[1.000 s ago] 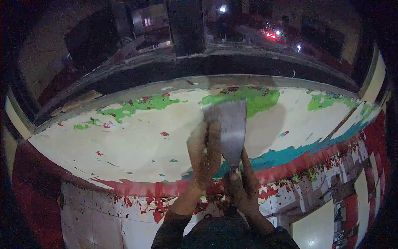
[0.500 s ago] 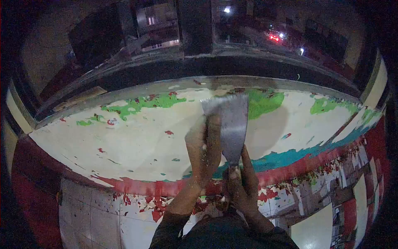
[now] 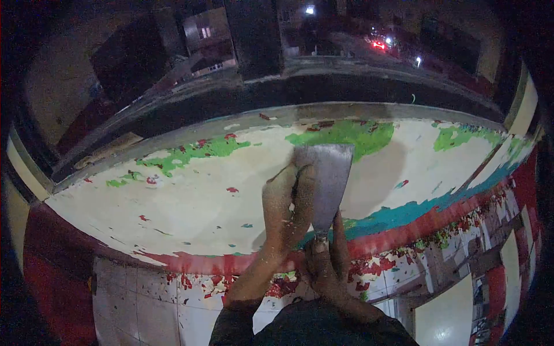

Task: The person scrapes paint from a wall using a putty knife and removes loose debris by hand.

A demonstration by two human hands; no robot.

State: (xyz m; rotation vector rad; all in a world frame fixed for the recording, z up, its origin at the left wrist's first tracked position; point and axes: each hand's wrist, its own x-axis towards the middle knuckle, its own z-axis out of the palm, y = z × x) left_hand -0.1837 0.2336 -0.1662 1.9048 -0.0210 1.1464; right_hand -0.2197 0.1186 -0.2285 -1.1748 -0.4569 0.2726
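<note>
A broad-bladed paint scraper [image 3: 333,176] is held up over a sill with peeling paint [image 3: 202,187]. Its handle sits in my right hand [image 3: 326,268], fingers wrapped round it and thumb up near the ferrule. My left hand [image 3: 284,202] is closed at the left edge of the blade, with the fingertips partly hidden. White specks dust its skin. The sill is mostly off-white, with green paint [image 3: 369,138] exposed near its back and a teal strip [image 3: 398,216] along the front right. The blade's wide edge points toward the window.
Behind the sill runs a dark window frame [image 3: 259,95], with lights outside in the dark. Red and white paint flakes [image 3: 369,268] litter the tiled floor [image 3: 156,294] below the red front edge. A pale panel [image 3: 444,314] lies at lower right.
The scraper has shifted slightly right and toward me, its edge now lower on the green patch. Both hands stay on it. The camera view has shifted a little.
</note>
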